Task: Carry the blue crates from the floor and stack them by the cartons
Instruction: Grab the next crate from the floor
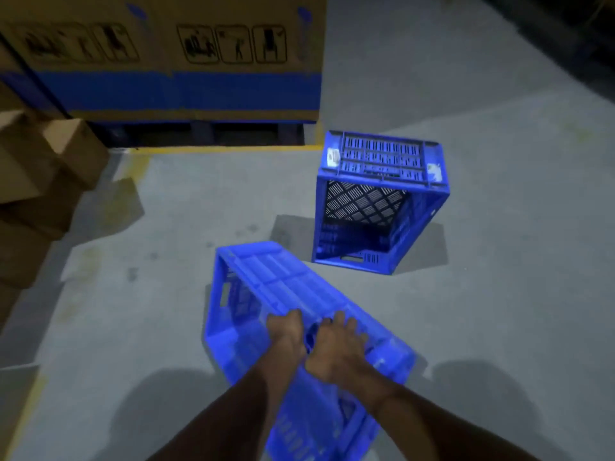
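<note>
I hold a blue plastic crate (266, 287) tilted in front of me, above the grey floor. My left hand (286, 334) and my right hand (336, 351) grip its near upper edge side by side, fingers curled over the rim. A second blue crate (379, 201) lies on its side on the floor ahead to the right, its open mouth facing me and its lattice bottom showing inside. A big brown carton with a blue band (179, 61) stands on a pallet at the back.
Smaller brown cartons (43, 174) are piled at the left edge. A yellow floor line (226, 148) runs along the pallet's front. Bare grey concrete floor (499, 161) spreads to the right and between the crates and cartons.
</note>
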